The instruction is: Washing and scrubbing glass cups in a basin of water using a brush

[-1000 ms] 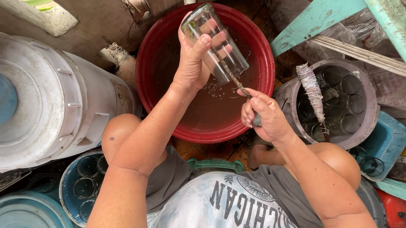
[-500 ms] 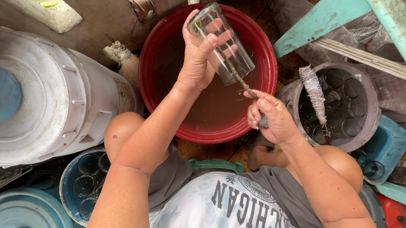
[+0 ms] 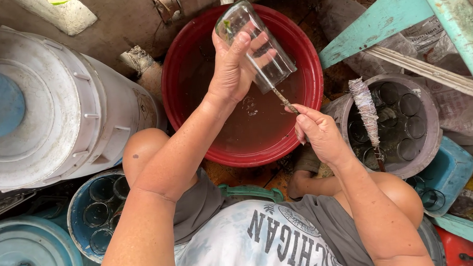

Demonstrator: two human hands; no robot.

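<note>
Over red basin (image 3: 180, 71) of murky water | left hand (image 3: 233, 69) grips clear glass jar (image 3: 259, 41), mouth tilted down to drain | right hand (image 3: 319, 134) pinches thin brush handle (image 3: 283, 98) poking inside to scrub.

We've got the left hand (image 3: 236, 64) raised up and out front, arm nearly straight, fingers wrapped in a closed grip with the thumb pointing up. Our right hand (image 3: 319, 134) sits lower, elbow bent, wrist cocked, fingertips pinched tight together. Both forearms are bare.
</note>
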